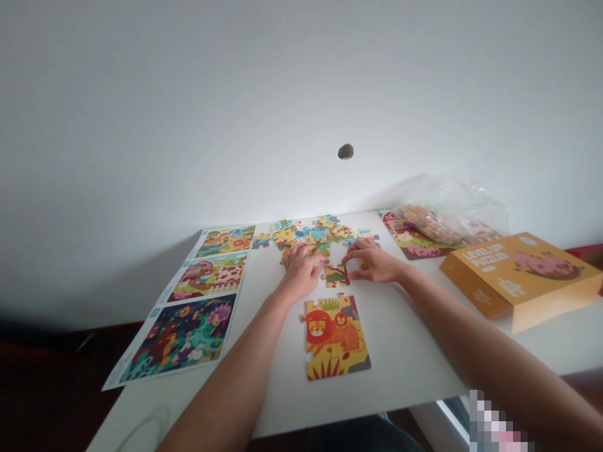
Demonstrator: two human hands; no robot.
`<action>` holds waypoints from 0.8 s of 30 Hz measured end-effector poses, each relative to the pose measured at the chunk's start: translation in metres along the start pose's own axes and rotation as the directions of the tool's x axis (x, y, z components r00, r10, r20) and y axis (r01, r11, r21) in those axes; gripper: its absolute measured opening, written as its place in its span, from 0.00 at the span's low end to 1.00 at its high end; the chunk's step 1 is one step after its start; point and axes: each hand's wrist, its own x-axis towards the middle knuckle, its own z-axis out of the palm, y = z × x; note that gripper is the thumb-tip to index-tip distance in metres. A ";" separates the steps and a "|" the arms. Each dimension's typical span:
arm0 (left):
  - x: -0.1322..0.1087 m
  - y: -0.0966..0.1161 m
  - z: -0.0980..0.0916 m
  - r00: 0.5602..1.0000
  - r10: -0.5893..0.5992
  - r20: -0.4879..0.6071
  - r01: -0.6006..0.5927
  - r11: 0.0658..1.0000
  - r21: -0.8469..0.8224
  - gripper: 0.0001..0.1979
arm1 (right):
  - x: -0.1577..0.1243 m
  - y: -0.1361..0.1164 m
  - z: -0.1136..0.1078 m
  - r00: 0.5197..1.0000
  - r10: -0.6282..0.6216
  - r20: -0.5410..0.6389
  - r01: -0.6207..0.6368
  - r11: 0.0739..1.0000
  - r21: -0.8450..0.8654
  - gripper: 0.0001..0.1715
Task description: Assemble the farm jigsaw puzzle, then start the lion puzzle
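My left hand (301, 271) lies palm down at the near edge of a pile of loose puzzle pieces (308, 233), fingers stretched and somewhat apart. Opposite it, my right hand (373, 260) curves over the table, thumb and fingers apart; a bit of yellow puzzle piece shows beneath it. Between both hands lies a green and brown puzzle piece (336, 276), close to the right fingertips. Whether they touch it I cannot tell. Nearer to me rests a joined block of pieces with two lions (335, 339), flat on the white table (400, 358).
A sheet with three printed pictures (202, 276) lies along the left side. To the right are an orange puzzle box (522, 276), a clear bag of pieces (452, 213) and a farm picture (409, 242) under the bag. A white wall (235, 125) with a hole rises behind.
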 end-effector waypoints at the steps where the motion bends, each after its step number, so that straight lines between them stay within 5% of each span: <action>1: 0.000 0.000 0.000 1.000 0.003 0.000 -0.003 1.000 -0.006 0.15 | 0.001 0.001 0.000 1.000 0.001 -0.007 -0.001 1.000 0.014 0.20; 6: 0.000 0.003 -0.003 1.000 -0.013 -0.006 0.013 0.999 -0.036 0.11 | 0.004 0.002 0.004 0.998 0.035 -0.042 -0.033 0.998 0.047 0.12; 24: 0.001 0.005 -0.004 1.000 -0.010 0.000 0.010 0.998 -0.058 0.05 | 0.003 -0.005 0.005 0.997 0.065 -0.042 -0.063 0.998 0.028 0.11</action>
